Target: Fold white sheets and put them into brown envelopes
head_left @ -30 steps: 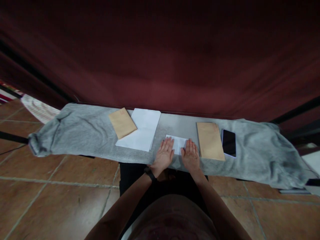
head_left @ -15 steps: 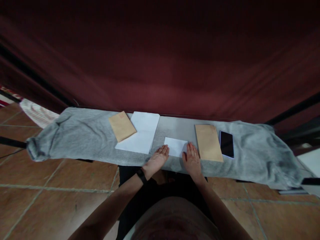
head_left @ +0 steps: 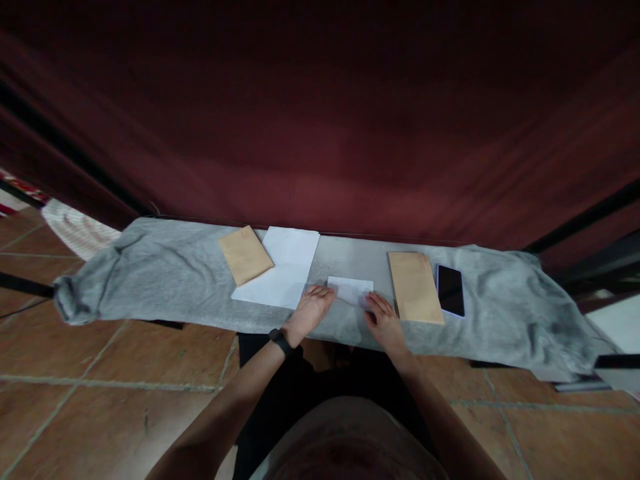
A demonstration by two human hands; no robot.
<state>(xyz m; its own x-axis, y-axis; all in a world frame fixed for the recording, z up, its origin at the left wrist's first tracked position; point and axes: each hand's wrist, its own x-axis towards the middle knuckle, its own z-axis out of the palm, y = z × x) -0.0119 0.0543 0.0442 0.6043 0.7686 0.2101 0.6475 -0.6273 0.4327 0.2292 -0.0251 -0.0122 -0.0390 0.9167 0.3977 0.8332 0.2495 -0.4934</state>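
Observation:
A small white folded paper (head_left: 351,287) lies on the grey cloth between my hands, its near edge slightly raised and blurred. My left hand (head_left: 313,308), a dark band on its wrist, has its fingers closed at the paper's left edge. At the right edge, the bent fingers of my right hand (head_left: 386,323) pinch the near corner. The thumbs are mostly hidden. Left of my left hand, larger white sheets (head_left: 280,273) lie flat, partly under a brown envelope (head_left: 246,255). Another brown envelope (head_left: 416,288) rests just right of my right hand.
A phone (head_left: 451,291) with a purplish case lies beside the right envelope. Grey cloth (head_left: 165,273) covers the long, narrow table, bunched at both ends. A dark red curtain (head_left: 320,147) hangs along the far edge. Tiled floor (head_left: 125,413) shows below.
My hands have gone from lying flat by the paper to closing at its edges. The paper's near edge has come up a little, and the right fingers have bent.

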